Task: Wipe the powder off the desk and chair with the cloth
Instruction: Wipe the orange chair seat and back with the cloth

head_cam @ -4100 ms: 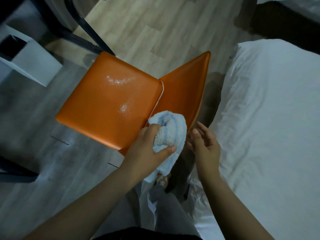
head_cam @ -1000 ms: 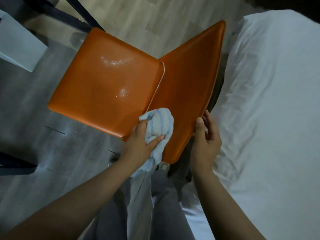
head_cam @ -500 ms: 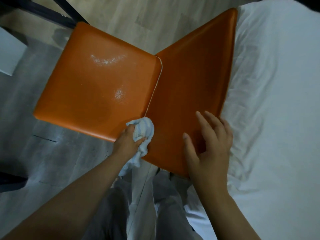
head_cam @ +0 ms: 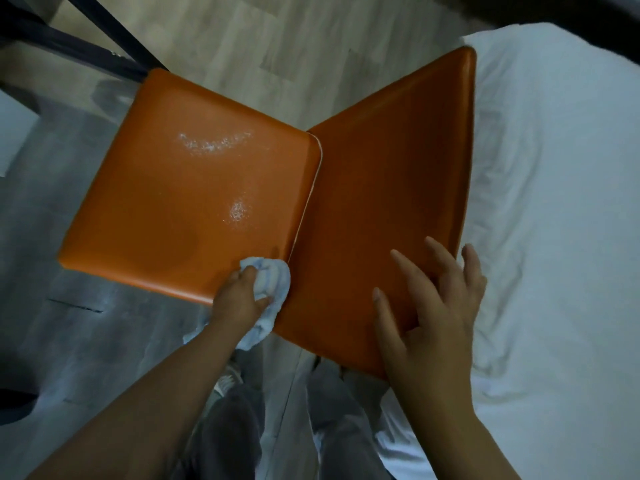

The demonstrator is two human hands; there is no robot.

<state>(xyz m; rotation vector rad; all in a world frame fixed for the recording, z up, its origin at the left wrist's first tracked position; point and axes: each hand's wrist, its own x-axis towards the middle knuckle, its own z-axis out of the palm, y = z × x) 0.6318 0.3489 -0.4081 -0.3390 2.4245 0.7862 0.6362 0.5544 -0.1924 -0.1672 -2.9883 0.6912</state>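
While your left grip (head_cam: 242, 296) clenches the bunched cloth (head_cam: 273, 277) at the near corner of the orange chair seat (head_cam: 166, 216), beside the seam with the backrest (head_cam: 381, 174), flatten the cloth and press it down. Then sweep it across the seat through the small powder patch (head_cam: 238, 210) and on to the arc of powder (head_cam: 213, 143) beyond, gathering the powder rather than scattering it. Your right grip (head_cam: 433, 306) is released, spread over the backrest and grasping nothing; it looks well placed to brace the chair, which stands just beside the bed (head_cam: 554, 220), so lean on it as you wipe.
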